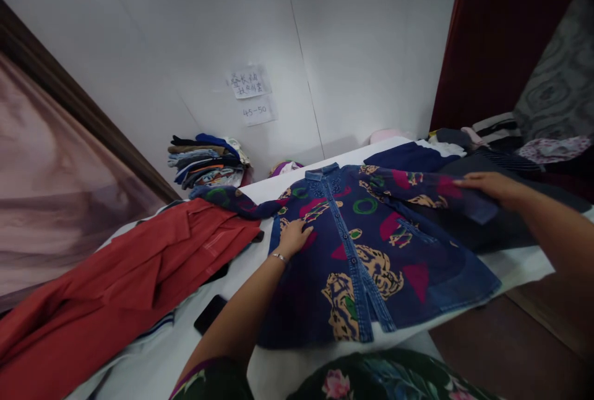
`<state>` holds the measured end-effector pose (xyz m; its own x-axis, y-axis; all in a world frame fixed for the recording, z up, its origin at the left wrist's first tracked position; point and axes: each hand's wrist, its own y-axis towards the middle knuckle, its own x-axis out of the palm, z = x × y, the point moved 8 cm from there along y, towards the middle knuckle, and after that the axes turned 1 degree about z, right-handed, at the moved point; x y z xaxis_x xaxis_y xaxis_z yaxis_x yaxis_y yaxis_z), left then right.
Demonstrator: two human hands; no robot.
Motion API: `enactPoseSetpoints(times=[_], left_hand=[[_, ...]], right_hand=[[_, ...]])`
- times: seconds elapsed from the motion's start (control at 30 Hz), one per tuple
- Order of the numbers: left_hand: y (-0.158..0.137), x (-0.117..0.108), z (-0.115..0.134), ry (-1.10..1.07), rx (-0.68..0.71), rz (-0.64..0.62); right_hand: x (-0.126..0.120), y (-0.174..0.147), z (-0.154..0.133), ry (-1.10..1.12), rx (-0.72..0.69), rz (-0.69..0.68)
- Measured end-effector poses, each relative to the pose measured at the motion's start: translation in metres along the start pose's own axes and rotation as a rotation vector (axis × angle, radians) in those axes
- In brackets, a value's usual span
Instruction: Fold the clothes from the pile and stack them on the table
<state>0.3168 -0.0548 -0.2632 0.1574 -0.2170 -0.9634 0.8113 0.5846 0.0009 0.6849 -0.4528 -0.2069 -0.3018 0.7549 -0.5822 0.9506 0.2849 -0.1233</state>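
Note:
A dark blue denim shirt (371,226) with magenta, green and tan printed patterns lies spread front side up, its collar toward the wall. Its button front is fastened except near the hem. My left hand (295,238), wearing a bracelet, rests on the chest of the shirt on the left side, fingers laid apart on the cloth. Off to the right, my right hand (494,188) pinches the upper edge of the right-hand sleeve (431,188), which is stretched outward. The other sleeve (232,202) extends left over red cloth.
A red garment (139,270) covers the left side of the white table (260,270). Near it lies a black phone (210,314). Folded clothes (208,161) are stacked by the wall, beneath two paper notes (253,93). More garments (496,140) heap up at the right.

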Motion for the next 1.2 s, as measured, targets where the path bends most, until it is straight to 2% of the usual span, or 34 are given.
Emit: enactPoseSetpoints(times=[0.03, 0.1, 0.17, 0.2, 0.27, 0.33, 0.4, 0.43, 0.47, 0.53, 0.63, 0.73, 0.83, 0.93, 1.07, 1.2], left_hand=[[0.002, -0.007, 0.016, -0.036, 0.038, 0.019], [0.007, -0.021, 0.057, -0.194, 0.135, 0.071], [0.011, -0.035, 0.104, -0.476, 0.214, 0.116], [0.013, -0.039, 0.127, -0.631, 0.226, 0.103], [0.02, -0.041, 0.172, -0.972, 0.207, -0.007], [0.027, -0.038, 0.214, -1.32, 0.175, -0.215], [0.033, -0.037, 0.244, -1.561, 0.138, -0.38], [0.037, -0.037, 0.251, -1.637, 0.101, -0.423], [0.042, -0.037, 0.252, -1.688, 0.045, -0.428], [0.053, -0.035, 0.243, -1.731, -0.092, -0.381], [0.073, -0.039, 0.22, -1.723, -0.234, -0.277], [0.1, -0.053, 0.216, -1.729, -0.224, -0.255], [0.134, -0.074, 0.229, -1.769, -0.128, -0.234], [0.166, -0.098, 0.247, -1.819, -0.034, -0.164], [0.195, -0.122, 0.267, -1.862, 0.048, -0.096], [0.204, -0.13, 0.274, -1.851, 0.06, -0.06]], right_hand=[[0.0, 0.0, -0.013, 0.087, 0.013, -0.064], [-0.008, -0.003, -0.053, 0.159, -0.078, -0.072], [-0.005, -0.015, -0.099, 0.173, -0.217, -0.099], [0.003, -0.024, -0.123, 0.149, -0.291, -0.15], [0.033, -0.052, -0.166, 0.077, -0.467, -0.304], [0.068, -0.085, -0.197, 0.095, -0.639, -0.495], [0.097, -0.113, -0.208, 0.157, -0.738, -0.698], [0.104, -0.121, -0.206, 0.203, -0.77, -0.756], [0.107, -0.123, -0.2, 0.251, -0.778, -0.769], [0.097, -0.112, -0.169, 0.306, -0.723, -0.651], [0.071, -0.088, -0.086, 0.171, -0.526, -0.385], [0.058, -0.093, -0.002, -0.029, -0.402, -0.303], [0.052, -0.115, 0.05, -0.119, -0.369, -0.237], [0.05, -0.134, 0.075, -0.084, -0.256, -0.179], [0.066, -0.155, 0.079, 0.269, -0.026, -0.363], [0.078, -0.17, 0.074, 0.53, 0.135, -0.493]])
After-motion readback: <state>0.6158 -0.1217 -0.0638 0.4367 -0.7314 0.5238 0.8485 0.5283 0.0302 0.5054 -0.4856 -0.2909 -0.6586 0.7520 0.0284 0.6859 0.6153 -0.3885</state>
